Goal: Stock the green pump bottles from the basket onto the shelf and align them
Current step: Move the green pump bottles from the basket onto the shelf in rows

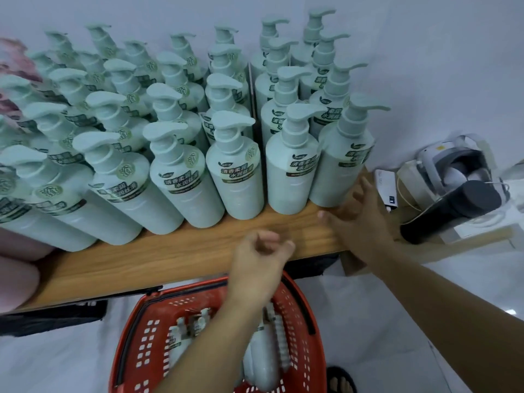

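Several rows of pale green pump bottles [235,165] stand on the wooden shelf [170,259]. The rightmost front bottle [343,154] stands at the shelf's right end. My right hand [360,217] hovers just below and in front of it with fingers spread, holding nothing. My left hand [261,259] floats over the shelf's front edge, fingers loosely curled and empty. Below, the red basket [136,350] on the floor holds a few green pump bottles [263,355], partly hidden by my left forearm.
A black and white device [453,194] with cables and a white power bank [385,188] sit on a lower surface to the right of the shelf. Pink packages [17,265] lie at the shelf's left end. White floor surrounds the basket.
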Demonstrator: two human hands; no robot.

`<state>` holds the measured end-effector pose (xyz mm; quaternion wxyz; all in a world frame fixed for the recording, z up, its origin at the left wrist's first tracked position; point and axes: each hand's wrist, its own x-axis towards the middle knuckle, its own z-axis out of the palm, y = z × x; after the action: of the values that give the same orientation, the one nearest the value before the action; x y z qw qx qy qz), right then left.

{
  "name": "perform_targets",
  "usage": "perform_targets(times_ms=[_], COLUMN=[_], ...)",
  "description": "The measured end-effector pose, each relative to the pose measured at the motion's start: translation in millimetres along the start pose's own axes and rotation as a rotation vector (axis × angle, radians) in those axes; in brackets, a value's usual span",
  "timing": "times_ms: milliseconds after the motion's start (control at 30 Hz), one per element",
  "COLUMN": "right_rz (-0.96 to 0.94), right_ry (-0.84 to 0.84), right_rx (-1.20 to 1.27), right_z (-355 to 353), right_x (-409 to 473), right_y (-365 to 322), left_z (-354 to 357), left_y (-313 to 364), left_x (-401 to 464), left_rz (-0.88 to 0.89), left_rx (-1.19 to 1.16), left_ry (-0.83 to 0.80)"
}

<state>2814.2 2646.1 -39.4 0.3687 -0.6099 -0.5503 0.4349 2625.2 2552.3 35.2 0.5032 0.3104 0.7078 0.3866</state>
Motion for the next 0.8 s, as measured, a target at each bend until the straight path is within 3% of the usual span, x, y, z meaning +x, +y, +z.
perform_targets(times_ms=[33,100,200,500,800], right_rz=[0.022,0.048,0.012,-0.159,-0.17], right_ry=[-0.024,-0.056,-0.074,-0.021,0.089], right_rx=[-0.011,-0.046,-0.069,-0.107,-0.073], right_z=[-1,-3,-5,-7,4], right_x=[6,19,35,46,31], right_y=[1,3,6,12,1], left_z=[10,25,39,61,60], left_y=[-10,-18,-13,-13,-10], left_x=[10,33,70,85,83], left_rz=[-0.166,-0.316,-0.283,-0.208,-0.201], left_rx=[-0.093,-0.351,-0.566,-0.734,-0.707], left_ry=[-0.039,-0.046,-0.005,0.102,0.087])
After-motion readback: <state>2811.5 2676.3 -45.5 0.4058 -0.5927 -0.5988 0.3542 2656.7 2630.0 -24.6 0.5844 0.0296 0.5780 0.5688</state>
